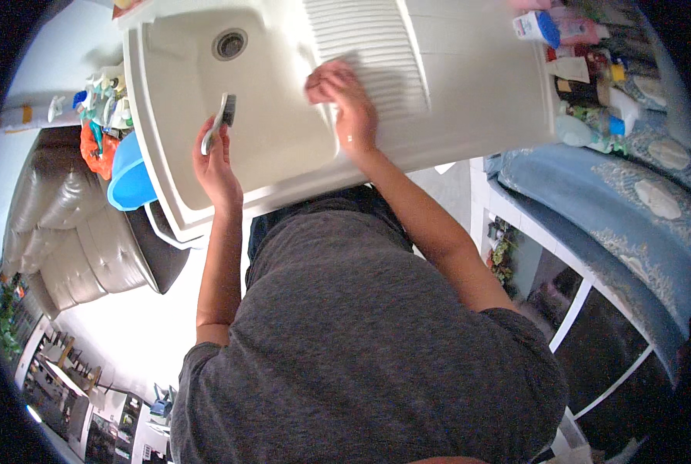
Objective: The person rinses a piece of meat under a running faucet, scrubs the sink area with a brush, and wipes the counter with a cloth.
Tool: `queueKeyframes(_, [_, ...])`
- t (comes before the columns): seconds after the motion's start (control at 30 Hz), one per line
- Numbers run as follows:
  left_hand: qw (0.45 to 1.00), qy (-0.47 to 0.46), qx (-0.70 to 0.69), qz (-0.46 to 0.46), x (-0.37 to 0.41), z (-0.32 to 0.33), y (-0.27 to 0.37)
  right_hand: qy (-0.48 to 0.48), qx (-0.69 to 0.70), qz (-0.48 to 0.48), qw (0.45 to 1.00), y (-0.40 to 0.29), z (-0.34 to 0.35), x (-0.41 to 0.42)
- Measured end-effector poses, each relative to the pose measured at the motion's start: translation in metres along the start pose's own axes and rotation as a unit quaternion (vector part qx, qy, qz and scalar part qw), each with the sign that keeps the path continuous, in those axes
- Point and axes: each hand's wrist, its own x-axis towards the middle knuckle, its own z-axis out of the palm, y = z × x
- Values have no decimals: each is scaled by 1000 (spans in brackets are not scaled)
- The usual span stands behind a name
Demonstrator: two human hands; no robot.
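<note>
A white-handled scrub brush with dark bristles (226, 119) is held upright in my left hand (215, 165), over the basin of a cream laundry sink (276, 145). My right hand (348, 104) is closed around a pinkish-red cloth or sponge (324, 81), blurred and mostly covered by the fingers. That hand is at the basin's edge, beside the ribbed washboard (369, 35) moulded into the sink. The round drain strainer (229, 44) lies beyond the brush in the basin.
Bottles (577, 87) crowd the sink's right end. Spray bottles (110, 98), an orange bag (97, 153) and a blue plastic basin (132, 180) stand at the left. A leather sofa (90, 243) is behind left; a cabinet with a blue cloth (601, 197) is at right.
</note>
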Motion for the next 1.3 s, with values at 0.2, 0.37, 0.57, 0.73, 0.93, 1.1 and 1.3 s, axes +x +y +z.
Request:
queueKeyframes(0.2, [1000,-12,-6,18,-1,22,17,-27,315,303,899,4,-31,53])
queueKeyframes(0.37, [1000,-5,-22,19,4,20,9,36,153,132,979,96,-77,98])
queueKeyframes(0.57, [999,42,-15,10,-7,4,4,-27,31,-20,999,49,-24,87])
queueKeyframes(0.73, [999,12,-29,-7,8,16,0,-54,66,-48,995,11,36,81])
queueKeyframes(0.93, [998,44,-15,33,25,15,14,-20,242,245,938,43,11,159])
queueKeyframes(1.1, [996,57,-57,35,36,18,10,73,-57,15,996,104,2,185])
queueKeyframes(1.3, [997,73,-35,1,35,9,-8,31,-7,-31,999,38,60,170])
